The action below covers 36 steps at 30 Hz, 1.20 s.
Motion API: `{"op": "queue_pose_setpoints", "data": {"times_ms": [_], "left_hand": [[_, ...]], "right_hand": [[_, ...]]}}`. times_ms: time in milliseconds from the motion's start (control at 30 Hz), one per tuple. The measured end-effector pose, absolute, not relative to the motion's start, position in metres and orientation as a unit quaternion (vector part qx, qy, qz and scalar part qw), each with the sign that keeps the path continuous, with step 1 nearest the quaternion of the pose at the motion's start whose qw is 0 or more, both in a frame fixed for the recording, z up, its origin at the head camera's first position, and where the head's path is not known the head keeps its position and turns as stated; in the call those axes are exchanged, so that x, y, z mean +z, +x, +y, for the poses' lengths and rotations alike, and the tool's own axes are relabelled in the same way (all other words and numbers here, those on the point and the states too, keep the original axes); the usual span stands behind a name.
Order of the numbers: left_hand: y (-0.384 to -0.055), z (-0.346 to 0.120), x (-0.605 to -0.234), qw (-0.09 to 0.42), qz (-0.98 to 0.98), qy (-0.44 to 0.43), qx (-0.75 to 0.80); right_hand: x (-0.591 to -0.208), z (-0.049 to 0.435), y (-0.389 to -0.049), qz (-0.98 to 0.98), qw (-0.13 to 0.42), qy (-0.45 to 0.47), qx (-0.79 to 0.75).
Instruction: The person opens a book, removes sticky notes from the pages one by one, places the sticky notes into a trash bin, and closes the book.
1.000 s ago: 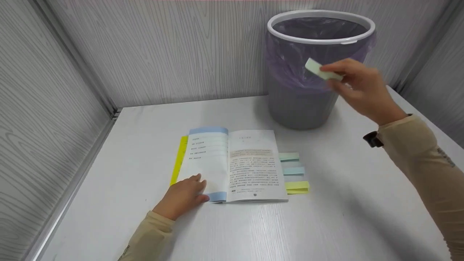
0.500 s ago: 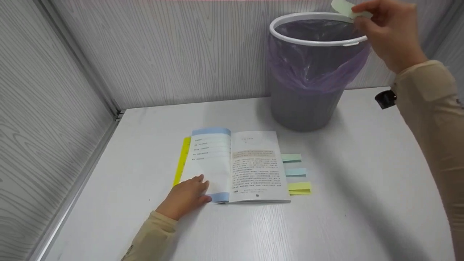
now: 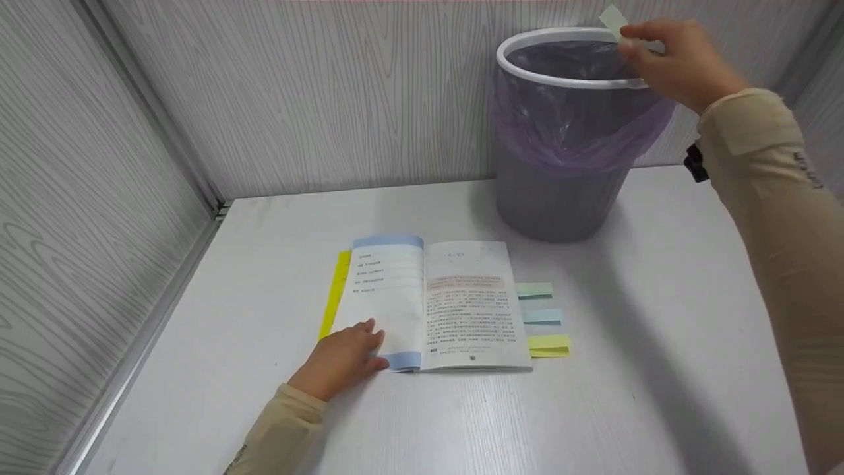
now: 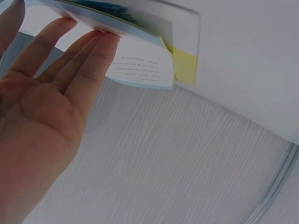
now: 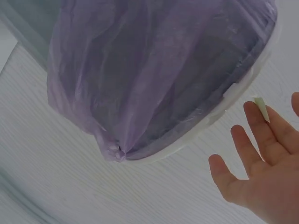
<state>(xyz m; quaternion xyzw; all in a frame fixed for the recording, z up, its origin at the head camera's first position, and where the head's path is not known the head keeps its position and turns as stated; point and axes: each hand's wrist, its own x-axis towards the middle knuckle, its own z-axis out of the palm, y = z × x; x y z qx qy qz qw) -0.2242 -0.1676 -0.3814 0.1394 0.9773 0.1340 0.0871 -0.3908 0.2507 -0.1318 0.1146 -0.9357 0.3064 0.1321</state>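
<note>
An open book [image 3: 469, 310] lies on the white table, and my left hand [image 3: 343, 356] rests on the lower left of its left page. In the left wrist view, extended fingers [image 4: 91, 65] touch that page. Up at the bin's right rim, my right hand [image 3: 686, 63] pinches a pale green paper slip [image 3: 613, 21] between thumb and fingers. The slip shows only as a small edge in the right wrist view. Below it stands a grey trash bin [image 3: 560, 198] with a white rim and a purple liner bag [image 3: 573, 135].
From the book's right edge stick out a green tab [image 3: 534, 288], a blue tab [image 3: 542, 316] and a yellow tab [image 3: 549, 346]. A yellow strip [image 3: 334, 290] shows along its left edge. Wood-grain panels [image 3: 316, 92] stand behind and to the left of the table [image 3: 231, 264].
My right hand has risen with the slip from in front of the bin to above its rim, then moved slightly left. The left hand has stayed on the page.
</note>
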Motion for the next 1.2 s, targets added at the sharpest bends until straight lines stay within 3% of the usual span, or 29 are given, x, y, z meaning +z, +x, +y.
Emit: {"op": "queue_pose_setpoints", "data": {"times_ms": [133, 400, 600, 767, 1000, 1100, 1200], "left_hand": [[-0.225, -0.168, -0.381, 0.085, 0.978, 0.138, 0.130], [-0.225, -0.165, -0.382, 0.083, 0.977, 0.144, 0.130], [-0.225, -0.164, -0.381, 0.067, 0.975, 0.170, 0.127], [-0.225, -0.163, -0.380, 0.054, 0.972, 0.192, 0.126], [-0.229, -0.151, -0.384, 0.066, 0.975, 0.171, 0.125], [-0.229, -0.147, -0.383, 0.061, 0.977, 0.162, 0.120], [-0.228, -0.148, -0.380, 0.059, 0.976, 0.172, 0.119]], "right_hand": [[-0.136, 0.252, -0.397, -0.946, 0.103, 0.136, 0.276], [-0.145, 0.257, -0.407, -0.961, 0.122, 0.179, 0.173], [-0.145, 0.260, -0.397, -0.950, 0.130, 0.173, 0.224], [-0.146, 0.258, -0.377, -0.916, 0.210, 0.189, 0.286], [-0.170, 0.238, -0.334, -0.809, 0.405, 0.324, 0.275], [-0.196, 0.221, -0.314, -0.786, 0.409, 0.398, 0.237], [-0.231, 0.207, -0.294, -0.803, 0.353, 0.444, 0.185]]}}
